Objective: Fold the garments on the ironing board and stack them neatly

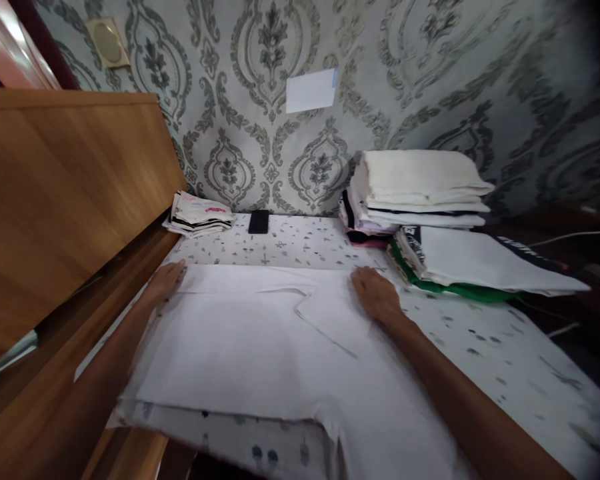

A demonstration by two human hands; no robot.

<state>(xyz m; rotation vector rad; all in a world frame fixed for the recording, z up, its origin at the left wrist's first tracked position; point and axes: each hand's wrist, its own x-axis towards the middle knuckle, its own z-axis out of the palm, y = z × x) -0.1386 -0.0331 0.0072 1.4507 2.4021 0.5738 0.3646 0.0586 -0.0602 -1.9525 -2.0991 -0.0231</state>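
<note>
Spreading over the near and left parts of the patterned sheet [300,243], a white garment [230,340] lies mostly flat, with a crease and a slanting fold line near its middle. The left hand [166,281] touches its far left corner, fingers together; whether they pinch the fabric, I cannot tell. The right hand [377,293] rests palm down on the garment by its far edge, partly open, fingers loosely bent and apparently not gripping, though blur softens that side.

Toward the sheet's far left corner sits a small folded stack [200,215], with a black phone-like object [259,222] just to its right. Near the far right, a tall stack of pale folded clothes [423,180] stands close to the wall [271,143], and a lower pile [480,260] with a green layer underneath lies in front of it.
</note>
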